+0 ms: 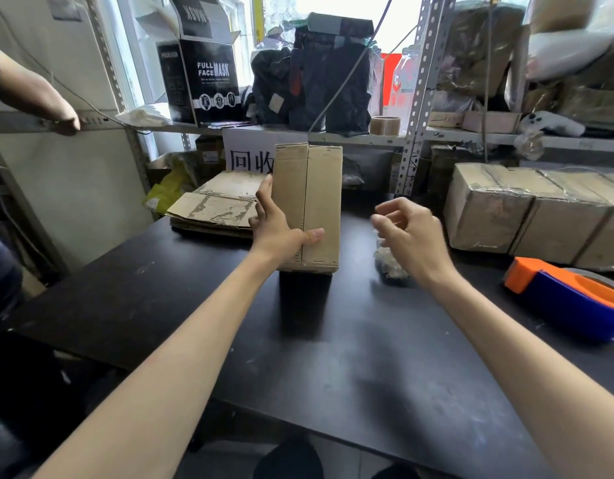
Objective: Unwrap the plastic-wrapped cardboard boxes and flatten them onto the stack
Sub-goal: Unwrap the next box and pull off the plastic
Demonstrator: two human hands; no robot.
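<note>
Two hands over our black tabletop [160, 305], our left hand [281, 233] gripping an upright bare cardboard box [319, 202] near the middle, our right hand [412, 236] empty, fingers [379, 221] loosely curled, flattened cardboard stack [215, 209] at far edge, plastic-wrapped boxes [540, 216] at right corner.

Wrapped boxes [526, 212], tape dispenser [568, 299] along right; flattened stack [215, 209] far left.

Matte black tabletop [160, 305], scuffed with pale marks, filled the foreground. Behind it stood grey slotted-angle metal shelving [417, 108], its shelf board [378, 139] crowded. A window [336, 8] behind the shelving admitted strong, overexposed daylight. White wall [74, 195] at left. Pale floor [347, 458] showed below the tabletop's near edge.
</note>
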